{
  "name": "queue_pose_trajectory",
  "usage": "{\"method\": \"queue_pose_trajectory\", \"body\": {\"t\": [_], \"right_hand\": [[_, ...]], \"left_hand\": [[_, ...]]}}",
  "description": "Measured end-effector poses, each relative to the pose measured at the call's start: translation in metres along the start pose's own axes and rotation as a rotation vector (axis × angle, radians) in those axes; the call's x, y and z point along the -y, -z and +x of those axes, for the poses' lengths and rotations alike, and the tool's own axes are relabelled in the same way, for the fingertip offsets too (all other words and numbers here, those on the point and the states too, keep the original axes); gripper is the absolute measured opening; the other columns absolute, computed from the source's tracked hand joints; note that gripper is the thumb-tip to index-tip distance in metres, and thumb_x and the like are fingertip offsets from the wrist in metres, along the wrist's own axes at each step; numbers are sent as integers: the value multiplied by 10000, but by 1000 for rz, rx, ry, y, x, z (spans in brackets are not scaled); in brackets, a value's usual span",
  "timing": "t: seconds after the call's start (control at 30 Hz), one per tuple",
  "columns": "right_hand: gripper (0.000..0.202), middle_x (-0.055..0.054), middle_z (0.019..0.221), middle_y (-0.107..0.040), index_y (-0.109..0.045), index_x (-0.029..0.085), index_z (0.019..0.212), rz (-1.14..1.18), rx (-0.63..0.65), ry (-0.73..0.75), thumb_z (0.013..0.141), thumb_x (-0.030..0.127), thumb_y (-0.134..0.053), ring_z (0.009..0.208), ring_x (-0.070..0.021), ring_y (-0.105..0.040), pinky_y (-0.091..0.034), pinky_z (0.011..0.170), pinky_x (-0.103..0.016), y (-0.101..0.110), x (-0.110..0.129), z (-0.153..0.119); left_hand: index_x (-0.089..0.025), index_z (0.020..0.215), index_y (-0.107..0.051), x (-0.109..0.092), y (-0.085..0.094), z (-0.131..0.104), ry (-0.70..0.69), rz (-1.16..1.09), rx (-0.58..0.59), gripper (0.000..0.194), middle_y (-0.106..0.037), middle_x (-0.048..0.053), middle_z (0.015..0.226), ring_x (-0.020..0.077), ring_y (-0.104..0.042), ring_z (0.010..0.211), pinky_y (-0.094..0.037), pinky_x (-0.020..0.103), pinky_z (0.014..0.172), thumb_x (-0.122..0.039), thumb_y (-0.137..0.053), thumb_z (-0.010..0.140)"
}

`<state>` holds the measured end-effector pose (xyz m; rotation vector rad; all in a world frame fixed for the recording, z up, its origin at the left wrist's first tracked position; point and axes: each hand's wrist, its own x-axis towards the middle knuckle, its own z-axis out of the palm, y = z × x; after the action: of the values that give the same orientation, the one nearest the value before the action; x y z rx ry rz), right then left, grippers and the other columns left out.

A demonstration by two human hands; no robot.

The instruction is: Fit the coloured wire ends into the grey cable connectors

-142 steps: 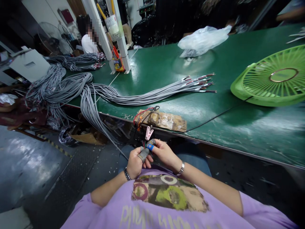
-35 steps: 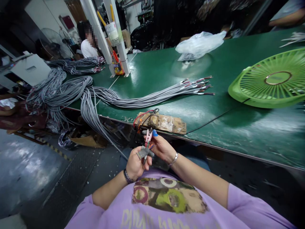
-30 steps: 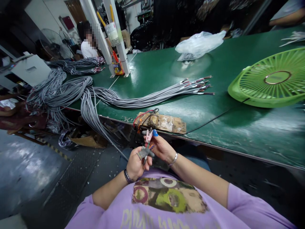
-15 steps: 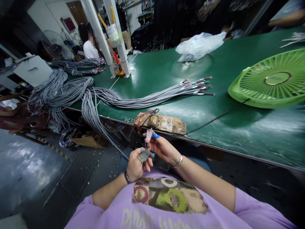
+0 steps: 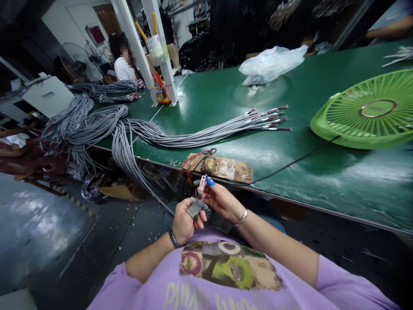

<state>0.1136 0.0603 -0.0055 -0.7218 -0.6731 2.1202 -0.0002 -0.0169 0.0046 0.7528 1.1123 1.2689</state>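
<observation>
My left hand [image 5: 186,218], with grey coverings on its fingers, is closed around the end of a grey cable [image 5: 165,207]. Thin coloured wires [image 5: 199,196] fan out above that grip. My right hand [image 5: 223,201], a blue cover on one fingertip, pinches a small pale pink connector [image 5: 201,184] that has a hole at its upper end. The wires run up to the connector's lower end; whether each is seated in it is too small to tell. Just beyond the hands, a worn wooden block [image 5: 226,168] with red and black leads lies at the table edge.
Grey cable bundles [image 5: 180,140] stretch across the green table [image 5: 322,181] and hang off its left edge. A green fan [image 5: 371,110] sits at right, its black cord [image 5: 284,165] running toward the block. A clear plastic bag [image 5: 274,62] and white posts [image 5: 166,64] stand farther back.
The pink connector has turned, so its face and hole now show more clearly. Both hands stay nearly in place, and the view has shifted slightly.
</observation>
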Motion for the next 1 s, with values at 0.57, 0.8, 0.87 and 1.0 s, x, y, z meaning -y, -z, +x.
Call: {"method": "queue_pose_trajectory", "body": {"t": [0.57,0.8,0.87,1.0], "right_hand": [[326,-7,620,-581,-670,175,715,126,-67,69,693,496,-721,568,-118,-482,-429,588,-254,1,-8,9],[354,-19,663,-612,-661,172,740,180,-52,52,698,520,-707,570,-113,-502,-436,557,-236,3,-12,9],[385,-24,685,-618,-642,177,740,175,-36,6,712,559,-673,582,-116,-520,-436,553,-237,6,-13,6],[452,-44,778,-633,-636,166,804,55,58,-61,693,603,-661,646,-120,-551,-436,588,-237,14,-12,-9]], "left_hand": [[-139,688,-590,7,2,5,13,44,21,253,-622,1,483,65,-472,290,-257,157,293,-380,-625,759],[-145,682,-579,10,4,5,17,83,17,261,-620,1,487,65,-470,291,-256,157,295,-390,-616,764],[-146,693,-580,10,7,3,18,93,16,269,-620,0,492,67,-471,292,-253,159,294,-402,-614,766],[-147,709,-580,11,13,-3,16,154,34,289,-622,2,508,70,-477,306,-280,167,311,-427,-603,779]]}}
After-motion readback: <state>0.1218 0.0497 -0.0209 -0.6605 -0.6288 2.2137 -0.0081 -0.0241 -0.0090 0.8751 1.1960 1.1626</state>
